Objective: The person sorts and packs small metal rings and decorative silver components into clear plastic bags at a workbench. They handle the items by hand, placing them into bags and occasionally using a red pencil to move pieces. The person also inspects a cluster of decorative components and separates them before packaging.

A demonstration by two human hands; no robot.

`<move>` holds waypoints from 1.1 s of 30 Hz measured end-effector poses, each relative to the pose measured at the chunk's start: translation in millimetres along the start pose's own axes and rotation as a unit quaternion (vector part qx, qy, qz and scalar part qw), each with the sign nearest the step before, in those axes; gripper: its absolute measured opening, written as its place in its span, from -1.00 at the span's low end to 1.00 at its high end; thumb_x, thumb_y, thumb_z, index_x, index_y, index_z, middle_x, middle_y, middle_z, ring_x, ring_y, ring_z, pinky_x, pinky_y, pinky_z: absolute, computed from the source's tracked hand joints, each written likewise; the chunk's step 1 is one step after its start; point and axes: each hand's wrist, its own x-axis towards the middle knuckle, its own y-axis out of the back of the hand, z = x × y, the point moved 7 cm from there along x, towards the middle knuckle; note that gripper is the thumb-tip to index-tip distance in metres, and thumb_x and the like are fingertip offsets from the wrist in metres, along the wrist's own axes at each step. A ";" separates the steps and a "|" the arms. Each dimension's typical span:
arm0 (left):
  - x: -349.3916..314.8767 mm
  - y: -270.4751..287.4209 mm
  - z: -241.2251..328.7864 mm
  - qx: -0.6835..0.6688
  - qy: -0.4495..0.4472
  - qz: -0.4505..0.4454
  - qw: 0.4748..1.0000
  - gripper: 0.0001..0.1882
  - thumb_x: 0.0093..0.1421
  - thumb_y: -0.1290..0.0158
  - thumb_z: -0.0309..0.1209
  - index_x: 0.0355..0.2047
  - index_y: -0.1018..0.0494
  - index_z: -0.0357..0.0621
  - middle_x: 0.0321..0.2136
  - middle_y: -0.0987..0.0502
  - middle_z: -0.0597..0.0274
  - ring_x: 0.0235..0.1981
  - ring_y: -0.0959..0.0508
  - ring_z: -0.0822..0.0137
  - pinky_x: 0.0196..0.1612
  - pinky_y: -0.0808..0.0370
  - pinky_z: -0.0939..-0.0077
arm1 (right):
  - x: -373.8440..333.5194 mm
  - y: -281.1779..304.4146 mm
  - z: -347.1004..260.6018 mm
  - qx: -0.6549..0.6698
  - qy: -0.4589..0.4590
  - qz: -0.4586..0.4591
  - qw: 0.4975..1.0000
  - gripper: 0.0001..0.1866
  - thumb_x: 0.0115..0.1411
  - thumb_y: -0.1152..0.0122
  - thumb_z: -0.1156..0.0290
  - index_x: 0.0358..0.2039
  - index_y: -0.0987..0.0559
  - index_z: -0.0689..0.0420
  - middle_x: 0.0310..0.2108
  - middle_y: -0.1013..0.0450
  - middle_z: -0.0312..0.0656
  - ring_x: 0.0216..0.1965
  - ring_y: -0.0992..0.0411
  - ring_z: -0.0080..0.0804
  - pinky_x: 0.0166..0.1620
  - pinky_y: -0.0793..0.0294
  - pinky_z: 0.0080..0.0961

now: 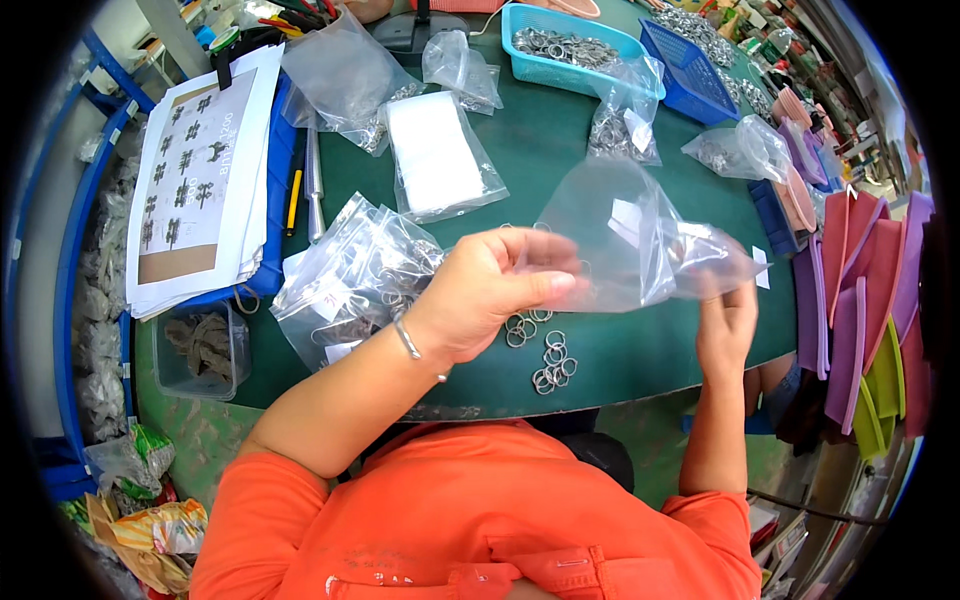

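A clear plastic bag (622, 262) with a white label hangs over the table's near side, its wide part to the left and its bunched end to the right. My right hand (728, 325) is closed around that bunched end, where some shiny metal shows through. My left hand (495, 285) reaches to the bag's wide side, thumb and fingers curved toward each other. Its fingertips are smeared by motion, so whether they grip the bag or a ring cannot be made out. Below the hands, several loose metal rings (555, 368) lie on the green table (465, 385).
Filled zip bags (345, 290) lie left of my left hand. Beyond are a white packet (432, 150), a light-blue basket (585, 82) of metal parts and a dark-blue basket (685, 75). A paper stack (205, 190) stands left; coloured bins (865, 310) flank the right edge.
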 end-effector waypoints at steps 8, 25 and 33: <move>-2.7 -35.9 69.6 0.557 -0.429 0.211 0.679 -0.80 -0.01 -0.26 -0.56 -0.34 -0.54 -0.20 -0.39 -0.53 0.07 -0.36 -0.58 0.06 -0.29 -0.51 0.31 | -30.6 -27.3 -81.0 -0.040 0.143 0.041 0.988 0.31 -0.20 -0.49 -0.20 0.35 0.00 0.30 0.24 -0.12 0.03 0.18 -0.22 -0.10 0.16 -0.28 -0.19; 15.6 -13.8 62.2 0.585 -0.360 0.147 0.712 -0.86 0.12 -0.17 -0.66 -0.27 -0.55 -0.31 -0.52 -0.39 0.35 -0.59 -0.27 0.48 -0.49 -0.23 0.68 | -1.9 -113.9 -21.2 0.610 -0.202 -0.052 0.764 -0.75 0.26 -0.12 0.52 -0.06 -0.48 0.30 -0.25 -0.52 -0.12 -0.21 -0.55 -0.35 -0.15 -0.61 -0.31; 12.0 2.5 32.1 -0.097 -0.036 0.080 0.991 -0.60 0.12 -0.12 -0.57 -0.02 -0.34 -0.29 -0.24 -0.53 0.07 -0.25 -0.59 0.29 -0.25 -0.61 0.46 | 1.9 -82.9 1.6 0.659 -0.200 -0.136 0.712 -0.77 0.31 -0.02 0.48 -0.07 -0.47 0.30 -0.43 -0.54 -0.04 -0.44 -0.55 -0.33 -0.36 -0.56 -0.46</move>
